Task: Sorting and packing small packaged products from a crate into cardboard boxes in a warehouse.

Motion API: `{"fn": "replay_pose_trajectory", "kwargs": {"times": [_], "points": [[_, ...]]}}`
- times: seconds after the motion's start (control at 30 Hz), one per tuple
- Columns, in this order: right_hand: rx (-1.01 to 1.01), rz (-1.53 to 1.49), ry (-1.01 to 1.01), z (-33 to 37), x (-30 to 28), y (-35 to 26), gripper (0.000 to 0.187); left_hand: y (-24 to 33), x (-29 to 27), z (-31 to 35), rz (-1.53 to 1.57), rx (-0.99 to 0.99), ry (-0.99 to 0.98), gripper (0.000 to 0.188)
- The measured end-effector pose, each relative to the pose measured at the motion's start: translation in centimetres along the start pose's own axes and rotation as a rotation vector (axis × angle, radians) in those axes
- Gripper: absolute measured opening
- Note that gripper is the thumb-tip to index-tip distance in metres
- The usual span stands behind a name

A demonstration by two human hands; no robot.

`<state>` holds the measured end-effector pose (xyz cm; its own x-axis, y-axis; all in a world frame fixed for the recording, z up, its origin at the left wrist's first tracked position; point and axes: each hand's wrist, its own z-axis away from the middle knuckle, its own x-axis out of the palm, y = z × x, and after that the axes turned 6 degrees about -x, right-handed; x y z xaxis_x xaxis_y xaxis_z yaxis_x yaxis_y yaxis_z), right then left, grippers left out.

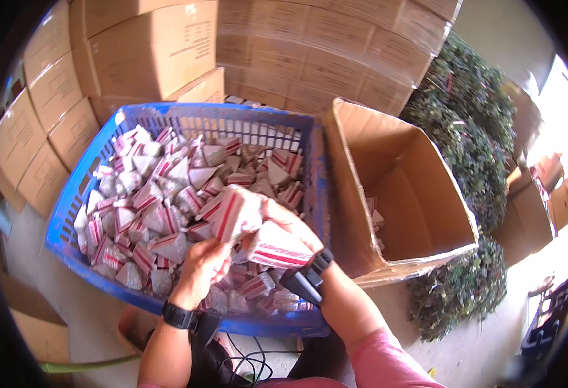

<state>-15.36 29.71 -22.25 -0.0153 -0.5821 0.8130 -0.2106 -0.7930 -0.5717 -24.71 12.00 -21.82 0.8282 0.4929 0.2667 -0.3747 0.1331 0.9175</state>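
Observation:
Over the blue basket (187,307), both my hands are at wedge-shaped pieces, striped red and white like cake slices and wrapped in clear plastic. My left hand (201,266) is closed with its fingertips at the lower end of one wrapped wedge (233,215). My right hand (287,223) touches that wedge's right side with its fingers. A second wrapped wedge (276,246) rests against the right palm, near the wrist. Beneath them, a heap of similar wrapped wedges (161,216) fills much of the basket. The right fingertips are partly hidden behind the wedges.
Right of the basket stands an open cardboard box (404,200) with a few wrapped pieces low inside. Stacked closed cartons (154,52) rise behind and at the left. Green artificial foliage (462,123) is piled beyond the box. Black cables (255,359) hang below the basket.

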Motion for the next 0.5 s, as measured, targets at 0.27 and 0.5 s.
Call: {"fn": "replay_pose_trajectory", "kwargs": {"times": [0.27, 0.5], "points": [[-0.15, 0.127, -0.004, 0.3, 0.8, 0.5, 0.044, -1.4, 0.2, 0.2, 0.411, 0.068, -0.112, 0.038], [-0.114, -0.12, 0.133, 0.5, 1.2, 2.0, 0.047, -0.1, 1.8, -1.2, 1.087, 0.109, -0.453, 0.034]]}}
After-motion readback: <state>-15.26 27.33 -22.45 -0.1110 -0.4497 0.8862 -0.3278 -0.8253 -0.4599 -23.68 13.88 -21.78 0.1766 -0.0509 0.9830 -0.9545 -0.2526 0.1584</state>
